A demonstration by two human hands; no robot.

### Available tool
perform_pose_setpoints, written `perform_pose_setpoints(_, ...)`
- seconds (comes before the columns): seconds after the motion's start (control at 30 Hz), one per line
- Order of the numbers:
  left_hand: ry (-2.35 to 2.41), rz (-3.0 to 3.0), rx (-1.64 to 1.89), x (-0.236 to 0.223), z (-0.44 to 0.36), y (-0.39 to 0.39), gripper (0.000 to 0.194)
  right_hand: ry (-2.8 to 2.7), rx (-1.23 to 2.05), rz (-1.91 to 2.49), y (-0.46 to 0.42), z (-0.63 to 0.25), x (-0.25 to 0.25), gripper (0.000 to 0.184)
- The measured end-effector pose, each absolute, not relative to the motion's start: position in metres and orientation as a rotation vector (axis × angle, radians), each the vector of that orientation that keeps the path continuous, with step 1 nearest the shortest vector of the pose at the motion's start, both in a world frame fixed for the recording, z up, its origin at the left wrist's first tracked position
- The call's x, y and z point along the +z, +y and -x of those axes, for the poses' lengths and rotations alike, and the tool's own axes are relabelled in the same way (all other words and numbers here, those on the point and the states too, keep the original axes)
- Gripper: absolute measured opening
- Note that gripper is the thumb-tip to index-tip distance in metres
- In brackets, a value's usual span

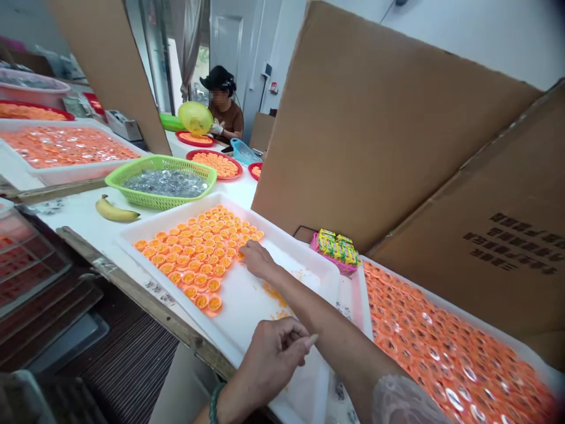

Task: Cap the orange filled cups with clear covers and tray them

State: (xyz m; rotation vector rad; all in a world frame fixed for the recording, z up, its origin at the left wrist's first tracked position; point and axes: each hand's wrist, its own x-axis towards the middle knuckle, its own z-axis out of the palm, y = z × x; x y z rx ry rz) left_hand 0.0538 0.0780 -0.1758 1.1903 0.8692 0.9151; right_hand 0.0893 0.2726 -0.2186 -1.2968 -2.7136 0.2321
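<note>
A large white tray (282, 235) stands before me, its far-left part covered with rows of small round orange cups (194, 253). My right hand (258, 259) reaches across the tray, and its fingertips are closed at an orange cup (241, 252) on the right edge of the rows. My left hand (278, 353), wearing a green bracelet (215, 403), hovers over the near part of the tray beneath the right forearm. Its fingers are curled in with the thumb against them; whatever they may hold is hidden. Orange crumbs (276, 294) lie scattered on the tray bottom.
A green basket (161, 200) of clear plastic pieces and a banana (117, 210) lie beyond the tray. Cardboard (375, 129) rises on the right, above a tray of orange discs (441, 341). A pink basket (339, 266) holds yellow-green packets. Another person (227, 112) works behind.
</note>
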Motion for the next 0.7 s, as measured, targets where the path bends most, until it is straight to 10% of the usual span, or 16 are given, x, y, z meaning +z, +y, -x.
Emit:
perform_pose_setpoints(0.47, 1.325, -0.893, 1.500, -0.192, -0.046, 0.090, 0.032, -2.397, 0.317, 1.140, 0.195, -0.159, -0.187, 0.030)
perform_pose_setpoints(0.7, 0.773, -0.582, 1.260, -0.181, -0.045, 0.097, 0.038, -2.148, 0.331, 0.922, 0.120, -0.189, -0.173, 0.032)
